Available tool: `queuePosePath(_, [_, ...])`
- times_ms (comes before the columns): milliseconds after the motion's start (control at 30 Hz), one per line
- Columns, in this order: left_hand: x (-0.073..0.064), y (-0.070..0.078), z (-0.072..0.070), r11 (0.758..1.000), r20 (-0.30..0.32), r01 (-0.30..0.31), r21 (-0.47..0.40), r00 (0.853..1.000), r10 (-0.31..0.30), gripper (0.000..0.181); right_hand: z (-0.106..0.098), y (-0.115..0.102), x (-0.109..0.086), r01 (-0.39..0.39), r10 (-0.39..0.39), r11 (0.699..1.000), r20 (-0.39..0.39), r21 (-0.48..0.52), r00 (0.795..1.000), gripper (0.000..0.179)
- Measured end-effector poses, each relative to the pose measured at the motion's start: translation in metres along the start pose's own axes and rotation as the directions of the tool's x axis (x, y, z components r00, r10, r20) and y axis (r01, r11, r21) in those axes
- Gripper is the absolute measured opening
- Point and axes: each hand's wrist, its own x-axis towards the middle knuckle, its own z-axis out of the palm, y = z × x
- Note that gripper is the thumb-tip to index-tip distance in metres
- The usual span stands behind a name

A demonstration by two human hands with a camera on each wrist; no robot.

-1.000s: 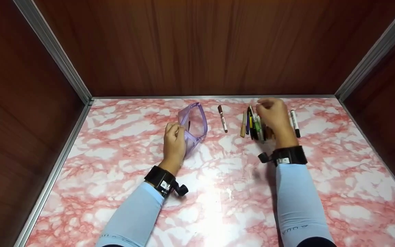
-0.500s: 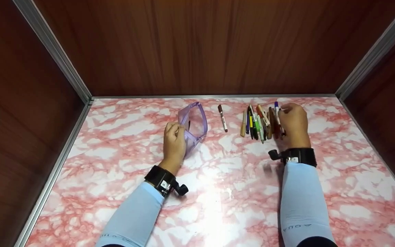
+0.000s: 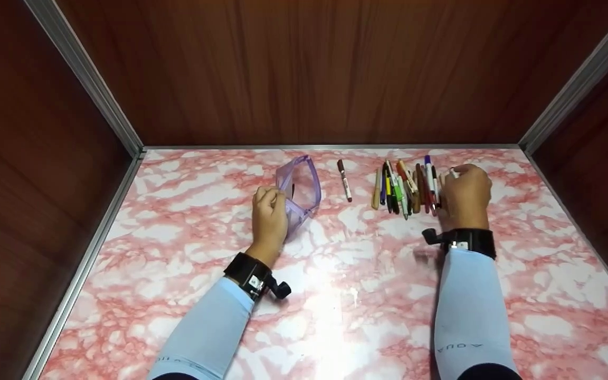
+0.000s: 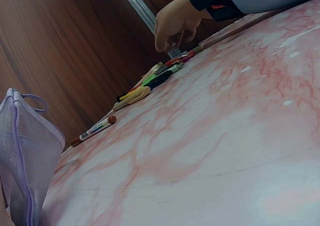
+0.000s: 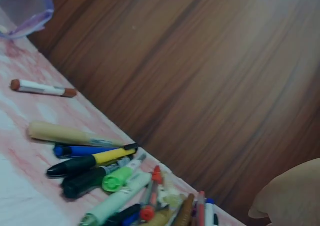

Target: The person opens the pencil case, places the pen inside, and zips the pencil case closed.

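In the head view my left hand (image 3: 269,216) grips the near side of a purple mesh pencil pouch (image 3: 297,216), whose mouth gapes toward the right. A dark thin item shows inside it. My right hand (image 3: 467,192), fingers curled, is at the right end of a row of pens and markers (image 3: 398,192). A white marker (image 3: 454,172) pokes out between its thumb and fingers, most of it hidden by the hand. The right wrist view shows only part of that hand (image 5: 295,196). The pouch (image 4: 37,151) stands at the left edge of the left wrist view.
A brown-capped marker (image 3: 344,180) lies alone between pouch and row. The row holds a beige marker (image 5: 70,133), a yellow-and-black marker (image 5: 92,161) and several others side by side. Wood-look panels (image 3: 304,74) wall the marbled tabletop (image 3: 367,295) at the back and sides.
My right hand has moved right along the pens, from over the row to its right end, uncovering the pens there. It now holds the white marker. The left hand and pouch have stayed put.
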Motion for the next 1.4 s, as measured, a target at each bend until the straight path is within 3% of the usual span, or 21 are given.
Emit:
queuePosePath(233, [0.003,0.004,0.003,1.000,-0.024,-0.013,0.021,1.000,0.013,0.027,-0.011,0.014,0.009,-0.069,0.071,0.997,0.055,-0.040,0.996,0.058])
queuePosePath(767, [0.003,0.002,-0.002,0.997,-0.041,-0.018,0.069,0.999,0.021,0.024,0.009,0.022,0.009,-0.142,0.149,0.984,0.059,-0.107,0.987,0.057])
queuePosePath(1000, [0.002,0.001,-0.001,0.996,-0.054,-0.046,0.076,0.997,0.050,0.023,0.006,0.022,0.009,-0.128,0.136,0.986,0.077,-0.105,0.988,0.055])
queuePosePath(1400, [-0.001,0.000,0.002,0.997,-0.043,-0.027,0.066,0.999,0.029,0.023,0.002,0.023,0.009,-0.123,0.135,0.985,0.092,-0.123,0.987,0.051])
